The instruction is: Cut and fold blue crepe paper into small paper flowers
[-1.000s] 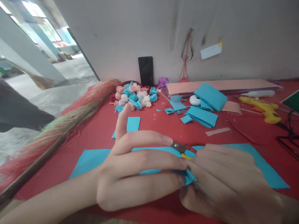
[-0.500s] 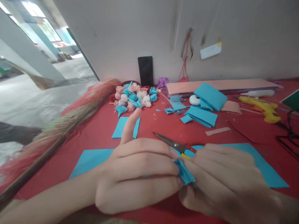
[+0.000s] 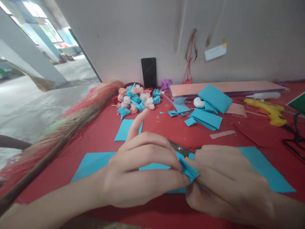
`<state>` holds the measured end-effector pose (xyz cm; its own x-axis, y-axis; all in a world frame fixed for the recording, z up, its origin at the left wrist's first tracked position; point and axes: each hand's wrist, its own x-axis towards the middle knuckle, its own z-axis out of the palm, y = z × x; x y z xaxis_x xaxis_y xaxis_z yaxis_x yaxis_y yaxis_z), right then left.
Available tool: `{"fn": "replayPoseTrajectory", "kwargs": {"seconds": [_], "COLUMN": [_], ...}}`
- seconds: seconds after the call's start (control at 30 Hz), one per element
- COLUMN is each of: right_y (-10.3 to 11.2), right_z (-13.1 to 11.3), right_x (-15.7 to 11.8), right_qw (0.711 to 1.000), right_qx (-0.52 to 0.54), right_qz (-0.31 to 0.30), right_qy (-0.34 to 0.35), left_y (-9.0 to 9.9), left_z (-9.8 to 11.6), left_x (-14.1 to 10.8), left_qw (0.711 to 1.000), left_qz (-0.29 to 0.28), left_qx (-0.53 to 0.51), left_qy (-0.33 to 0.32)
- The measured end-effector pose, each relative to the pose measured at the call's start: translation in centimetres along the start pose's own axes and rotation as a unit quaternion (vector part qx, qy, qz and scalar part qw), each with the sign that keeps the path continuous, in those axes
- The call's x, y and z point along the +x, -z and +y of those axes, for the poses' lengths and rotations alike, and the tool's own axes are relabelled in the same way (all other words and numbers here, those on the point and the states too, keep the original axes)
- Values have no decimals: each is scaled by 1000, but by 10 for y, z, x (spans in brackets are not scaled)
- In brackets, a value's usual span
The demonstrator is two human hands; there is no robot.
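My left hand pinches a small gathered piece of blue crepe paper from the left, its index finger raised. My right hand is closed on the same piece from the right, fingers curled over and thumb below. Some of the folded paper is hidden by the fingers. Behind the hands lie scissors with red on the handle, partly covered by my left hand. A large blue paper sheet is spread flat under both hands. A smaller blue square lies beyond my left index finger.
Paper flowers in pink, white and blue are heaped at the back. A black phone leans on the wall. Folded blue paper, a yellow glue gun and a pink strip lie right. A broom rests left.
My left fingers have curled in and moved up slightly, uncovering more of the blue sheet. My right hand has shifted a little, and the scissors are now more covered.
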<state>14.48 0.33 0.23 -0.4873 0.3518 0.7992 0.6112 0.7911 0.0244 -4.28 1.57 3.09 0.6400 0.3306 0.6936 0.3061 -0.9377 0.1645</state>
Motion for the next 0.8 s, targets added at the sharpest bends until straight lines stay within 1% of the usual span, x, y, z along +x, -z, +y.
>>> {"fn": "replayPoseTrajectory", "kwargs": {"seconds": [0.03, 0.1, 0.23, 0.37, 0.53, 0.67, 0.8], "right_y": [-1, -3, -4, -5, -9, -8, -7], "right_z": [0, 1, 1, -1, -3, -2, -1], "right_x": [-1, -1, -2, -2, -4, -3, -1], "right_qw": [1000, 998, 996, 996, 991, 992, 992], "right_qx": [24, 63, 87, 93, 122, 121, 119], "right_qz": [6, 3, -6, -4, 13, 5, 13], "right_qy": [-5, -6, -6, -13, -47, -31, -36], "left_y": [1, 0, -3, -5, -6, -6, -7], "left_z": [-3, -6, -5, -4, -5, -4, -6], "left_x": [2, 6, 8, 9, 6, 5, 6], "left_qw": [1000, 999, 997, 995, 994, 994, 990], "left_qz": [-10, 4, 22, 24, 35, 36, 39], "left_qx": [-14, -39, -78, -99, -98, -98, -127], "left_qy": [-20, -25, 3, 18, 34, 36, 41]}}
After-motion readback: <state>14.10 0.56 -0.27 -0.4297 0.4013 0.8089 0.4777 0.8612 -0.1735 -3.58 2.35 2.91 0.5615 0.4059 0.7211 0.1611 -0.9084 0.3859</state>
